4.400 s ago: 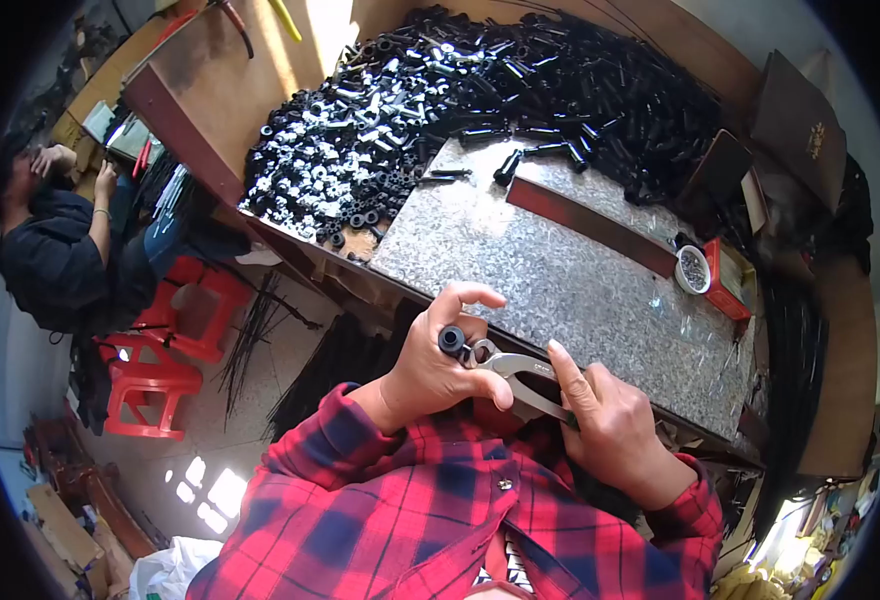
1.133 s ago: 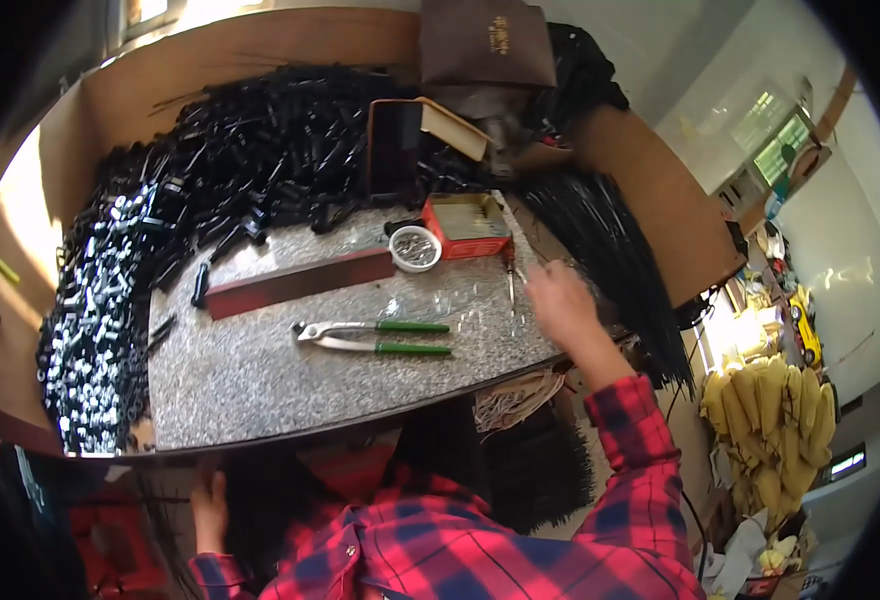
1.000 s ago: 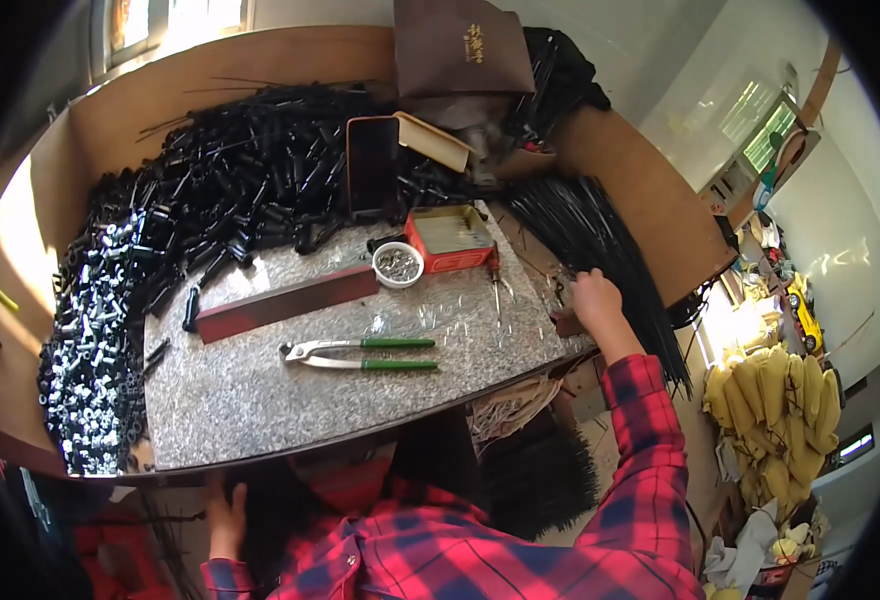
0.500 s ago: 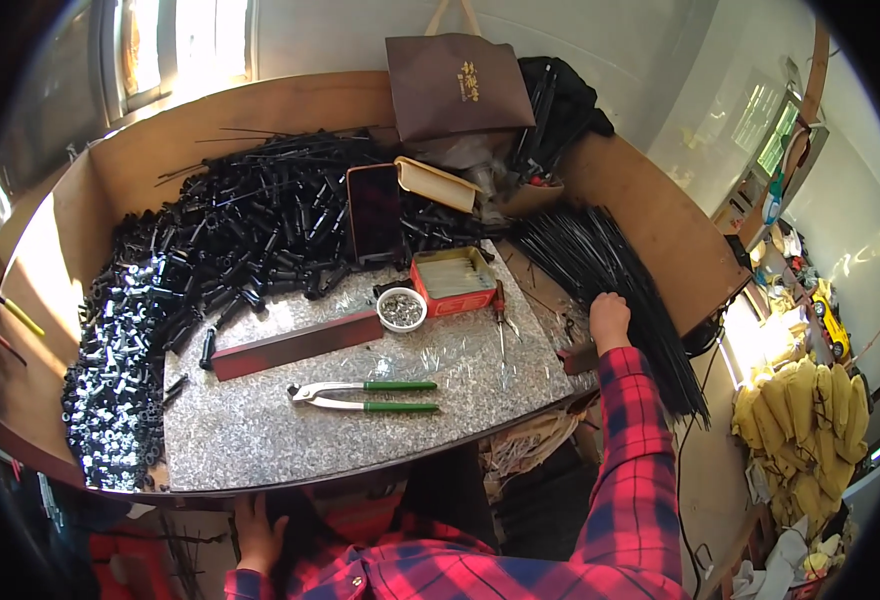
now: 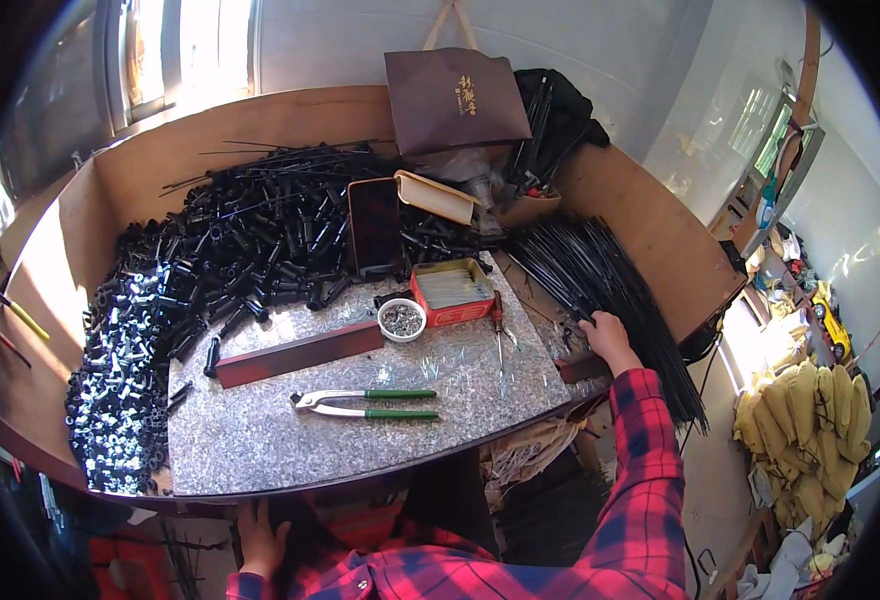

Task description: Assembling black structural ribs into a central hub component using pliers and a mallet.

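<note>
My right hand (image 5: 611, 342) is closed at the left side of a bundle of long thin black rods (image 5: 625, 275). Its fingers pinch at the rods, but how many they hold is hidden. Below the table's front edge, my left hand (image 5: 262, 537) rests low with its fingers apart and nothing in it. Green-handled pincers (image 5: 370, 404) lie on the speckled grey slab (image 5: 260, 450) in front of me. Behind them are a dark red bar (image 5: 300, 354), a white cup of small metal pieces (image 5: 402, 320) and a red tin of thin pale sticks (image 5: 453, 291).
Black tubular parts (image 5: 260, 230) are heaped along the back and left. A phone (image 5: 374, 228) stands upright before them. A screwdriver-like tool (image 5: 500, 325) lies right of the tin. A curved wooden wall (image 5: 260, 115) rims the table; yellow gloves (image 5: 805, 430) are piled at right.
My right hand has shifted slightly down and left along the rods, and its fingers now point more to the left. My left hand stays in place. The view has tilted a little.
</note>
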`<state>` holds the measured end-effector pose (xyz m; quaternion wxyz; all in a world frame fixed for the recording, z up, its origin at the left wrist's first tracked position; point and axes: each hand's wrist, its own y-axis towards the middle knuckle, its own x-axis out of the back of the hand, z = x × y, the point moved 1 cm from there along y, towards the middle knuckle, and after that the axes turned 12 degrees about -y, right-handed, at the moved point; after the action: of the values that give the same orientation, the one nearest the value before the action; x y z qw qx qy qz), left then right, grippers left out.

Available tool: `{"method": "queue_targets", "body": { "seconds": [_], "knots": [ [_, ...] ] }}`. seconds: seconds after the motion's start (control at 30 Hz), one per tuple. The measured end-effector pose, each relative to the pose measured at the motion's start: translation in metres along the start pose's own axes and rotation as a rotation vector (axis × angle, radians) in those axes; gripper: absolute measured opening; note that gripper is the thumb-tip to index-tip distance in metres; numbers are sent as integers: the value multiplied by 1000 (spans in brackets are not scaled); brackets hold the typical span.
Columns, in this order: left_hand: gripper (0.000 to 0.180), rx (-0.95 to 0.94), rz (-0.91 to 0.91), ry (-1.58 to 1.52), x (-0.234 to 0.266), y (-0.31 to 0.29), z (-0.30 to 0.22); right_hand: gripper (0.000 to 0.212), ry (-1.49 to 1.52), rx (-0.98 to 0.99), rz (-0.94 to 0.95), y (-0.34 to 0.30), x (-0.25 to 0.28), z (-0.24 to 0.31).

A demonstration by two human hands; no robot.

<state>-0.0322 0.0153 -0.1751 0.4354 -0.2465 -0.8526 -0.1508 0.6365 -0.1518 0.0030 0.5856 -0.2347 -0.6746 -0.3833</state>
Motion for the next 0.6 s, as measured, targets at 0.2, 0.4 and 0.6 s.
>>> {"method": "queue_targets", "body": {
  "seconds": [0.2, 0.4, 0.6],
  "knots": [
    [71, -5, 4, -2, -1, 2, -1, 31, 124, 76, -181, 1, 2, -22],
    [71, 3, 13, 19, 2, 2, -3, 29, -179, 62, -106, 8, 61, -8],
    [70, 2, 78, 26, 7, -1, 0, 20, -454, 122, 115, -2, 170, 33]
  ]
}}
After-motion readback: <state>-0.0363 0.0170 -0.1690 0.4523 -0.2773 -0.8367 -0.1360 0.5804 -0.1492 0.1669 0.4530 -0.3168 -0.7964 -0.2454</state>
